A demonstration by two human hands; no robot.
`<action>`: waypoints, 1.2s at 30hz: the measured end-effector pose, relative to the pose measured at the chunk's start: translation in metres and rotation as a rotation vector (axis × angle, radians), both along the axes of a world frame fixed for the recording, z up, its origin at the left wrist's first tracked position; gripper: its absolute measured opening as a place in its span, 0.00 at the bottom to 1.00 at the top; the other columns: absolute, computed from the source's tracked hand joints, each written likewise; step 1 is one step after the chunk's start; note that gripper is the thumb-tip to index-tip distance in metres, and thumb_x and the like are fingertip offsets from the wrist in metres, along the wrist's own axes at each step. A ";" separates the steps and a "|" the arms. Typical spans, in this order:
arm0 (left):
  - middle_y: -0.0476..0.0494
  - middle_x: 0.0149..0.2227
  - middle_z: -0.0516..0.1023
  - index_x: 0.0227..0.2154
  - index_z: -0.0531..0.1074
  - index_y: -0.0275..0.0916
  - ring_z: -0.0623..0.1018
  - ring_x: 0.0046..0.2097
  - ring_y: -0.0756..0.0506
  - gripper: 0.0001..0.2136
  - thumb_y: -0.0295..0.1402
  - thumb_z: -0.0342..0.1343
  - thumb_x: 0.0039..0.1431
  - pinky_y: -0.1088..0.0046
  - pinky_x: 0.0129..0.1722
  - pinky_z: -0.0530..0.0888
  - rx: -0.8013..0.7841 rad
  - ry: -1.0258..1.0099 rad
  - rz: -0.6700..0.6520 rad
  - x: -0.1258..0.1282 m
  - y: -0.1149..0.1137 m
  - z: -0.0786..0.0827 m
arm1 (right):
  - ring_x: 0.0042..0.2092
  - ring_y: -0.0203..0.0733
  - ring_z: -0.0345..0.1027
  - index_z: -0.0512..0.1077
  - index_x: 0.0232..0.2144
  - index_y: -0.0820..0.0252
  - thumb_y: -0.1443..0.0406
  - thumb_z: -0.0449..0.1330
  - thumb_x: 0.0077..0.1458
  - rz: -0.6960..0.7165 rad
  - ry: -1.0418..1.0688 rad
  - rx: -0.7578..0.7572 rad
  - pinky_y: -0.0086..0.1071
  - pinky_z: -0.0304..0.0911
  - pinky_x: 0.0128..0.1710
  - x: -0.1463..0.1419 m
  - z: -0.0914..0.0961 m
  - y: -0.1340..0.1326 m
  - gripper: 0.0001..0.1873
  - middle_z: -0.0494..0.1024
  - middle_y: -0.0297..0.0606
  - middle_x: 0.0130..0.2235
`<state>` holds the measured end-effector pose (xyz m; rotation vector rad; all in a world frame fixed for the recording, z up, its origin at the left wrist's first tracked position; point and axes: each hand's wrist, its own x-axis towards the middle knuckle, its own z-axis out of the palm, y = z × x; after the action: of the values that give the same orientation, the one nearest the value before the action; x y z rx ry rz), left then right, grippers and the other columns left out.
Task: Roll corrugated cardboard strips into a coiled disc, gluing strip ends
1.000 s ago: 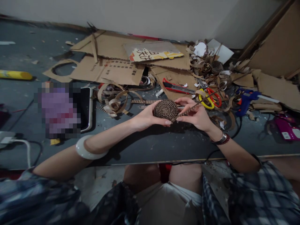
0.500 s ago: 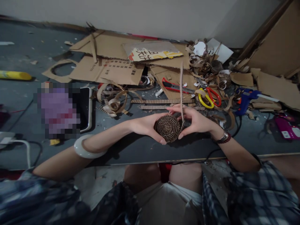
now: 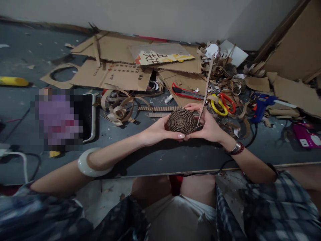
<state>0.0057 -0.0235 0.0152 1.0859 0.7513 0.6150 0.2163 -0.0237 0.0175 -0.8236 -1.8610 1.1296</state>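
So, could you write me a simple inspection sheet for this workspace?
Surface: dark grey table, dotted with small scraps.
Work in hand: round cardboard coil, with a loose strip rising at its right side.
Clutter: cardboard sheets, curled offcuts, cutter, scissors and glue gun.
Hands: left hand holds the coil's left side; right hand holds its right side, by the strip.
Cables: white cable at far left; black cable below the glue gun.
Surroundings: pale wall behind the table, large cardboard panel at right.
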 end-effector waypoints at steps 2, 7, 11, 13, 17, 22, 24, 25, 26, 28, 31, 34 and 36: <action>0.40 0.42 0.78 0.48 0.65 0.34 0.79 0.38 0.45 0.31 0.31 0.70 0.40 0.69 0.40 0.77 0.023 0.008 0.017 0.003 -0.004 0.000 | 0.60 0.48 0.58 0.61 0.46 0.53 0.58 0.73 0.34 -0.019 -0.009 0.015 0.43 0.62 0.54 -0.003 -0.003 -0.002 0.37 0.64 0.43 0.55; 0.46 0.32 0.78 0.43 0.66 0.33 0.78 0.29 0.49 0.26 0.30 0.70 0.41 0.71 0.33 0.78 -0.001 -0.002 -0.045 0.003 -0.004 0.005 | 0.60 0.47 0.57 0.61 0.49 0.52 0.59 0.73 0.35 0.046 -0.020 -0.049 0.42 0.60 0.57 0.001 -0.001 0.001 0.39 0.63 0.42 0.55; 0.46 0.30 0.78 0.42 0.65 0.33 0.77 0.26 0.50 0.26 0.29 0.70 0.40 0.72 0.30 0.78 -0.032 0.017 -0.046 0.001 -0.003 0.010 | 0.59 0.45 0.59 0.64 0.49 0.52 0.61 0.73 0.37 0.140 0.006 -0.151 0.40 0.62 0.55 0.011 0.004 0.010 0.36 0.65 0.40 0.55; 0.46 0.30 0.78 0.42 0.64 0.33 0.77 0.26 0.50 0.25 0.29 0.69 0.41 0.72 0.31 0.78 -0.023 0.011 -0.065 0.000 -0.002 0.011 | 0.59 0.45 0.59 0.67 0.47 0.52 0.61 0.72 0.39 0.152 0.029 -0.179 0.39 0.62 0.55 0.014 0.007 0.014 0.32 0.65 0.39 0.55; 0.45 0.31 0.78 0.42 0.63 0.34 0.78 0.27 0.48 0.25 0.28 0.69 0.41 0.71 0.31 0.78 0.008 0.010 -0.114 -0.001 -0.003 0.013 | 0.59 0.45 0.58 0.72 0.37 0.55 0.62 0.71 0.40 0.124 0.073 -0.185 0.39 0.62 0.55 0.018 0.010 0.017 0.20 0.65 0.39 0.55; 0.47 0.33 0.78 0.46 0.63 0.36 0.78 0.28 0.49 0.27 0.27 0.68 0.42 0.72 0.31 0.78 0.037 0.010 -0.157 -0.003 -0.003 0.013 | 0.56 0.44 0.62 0.71 0.24 0.60 0.62 0.71 0.39 0.111 0.060 -0.180 0.42 0.61 0.56 0.019 0.015 0.015 0.13 0.67 0.39 0.53; 0.46 0.34 0.78 0.47 0.63 0.36 0.79 0.30 0.48 0.28 0.26 0.68 0.42 0.71 0.32 0.78 0.038 0.009 -0.207 -0.004 -0.003 0.012 | 0.55 0.44 0.62 0.70 0.21 0.61 0.62 0.72 0.38 0.149 0.049 -0.176 0.42 0.61 0.56 0.018 0.015 0.014 0.14 0.68 0.39 0.51; 0.46 0.34 0.78 0.46 0.63 0.36 0.79 0.31 0.48 0.28 0.26 0.68 0.42 0.70 0.33 0.78 0.040 0.014 -0.235 -0.005 -0.004 0.011 | 0.56 0.45 0.62 0.70 0.22 0.61 0.63 0.72 0.38 0.175 0.040 -0.183 0.42 0.61 0.56 0.018 0.014 0.014 0.14 0.68 0.39 0.51; 0.45 0.35 0.78 0.46 0.64 0.36 0.79 0.32 0.47 0.27 0.26 0.68 0.42 0.69 0.34 0.78 0.044 0.024 -0.265 -0.006 -0.005 0.010 | 0.57 0.45 0.62 0.70 0.24 0.60 0.63 0.72 0.38 0.203 0.033 -0.192 0.43 0.61 0.56 0.017 0.014 0.013 0.14 0.68 0.39 0.52; 0.43 0.38 0.78 0.46 0.65 0.36 0.80 0.35 0.45 0.27 0.27 0.69 0.41 0.67 0.36 0.78 0.069 0.038 -0.324 -0.007 -0.007 0.009 | 0.59 0.46 0.60 0.73 0.35 0.57 0.62 0.73 0.36 0.263 0.017 -0.199 0.42 0.62 0.55 0.015 0.013 0.011 0.21 0.66 0.40 0.55; 0.40 0.41 0.78 0.49 0.65 0.37 0.80 0.40 0.42 0.31 0.28 0.69 0.40 0.64 0.40 0.78 0.137 0.028 -0.449 -0.008 -0.009 0.007 | 0.64 0.48 0.51 0.63 0.55 0.49 0.60 0.73 0.35 0.421 -0.081 -0.168 0.42 0.61 0.56 0.012 0.012 0.007 0.44 0.57 0.42 0.62; 0.39 0.43 0.77 0.52 0.65 0.38 0.79 0.44 0.41 0.32 0.28 0.69 0.41 0.63 0.44 0.77 0.182 0.028 -0.567 -0.008 -0.009 0.008 | 0.67 0.48 0.44 0.60 0.59 0.46 0.58 0.72 0.38 0.563 -0.223 -0.133 0.42 0.55 0.60 0.011 0.013 0.006 0.45 0.51 0.40 0.66; 0.39 0.46 0.76 0.55 0.63 0.39 0.78 0.47 0.41 0.36 0.28 0.69 0.41 0.63 0.47 0.76 0.183 0.021 -0.551 -0.008 -0.007 0.009 | 0.67 0.48 0.44 0.63 0.57 0.46 0.57 0.71 0.39 0.567 -0.251 -0.127 0.43 0.53 0.62 0.012 0.014 0.006 0.42 0.51 0.39 0.66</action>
<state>-0.0026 -0.0302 0.0244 1.3997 0.3873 0.2021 0.2287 -0.0174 0.0314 -0.5307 -2.3370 1.5584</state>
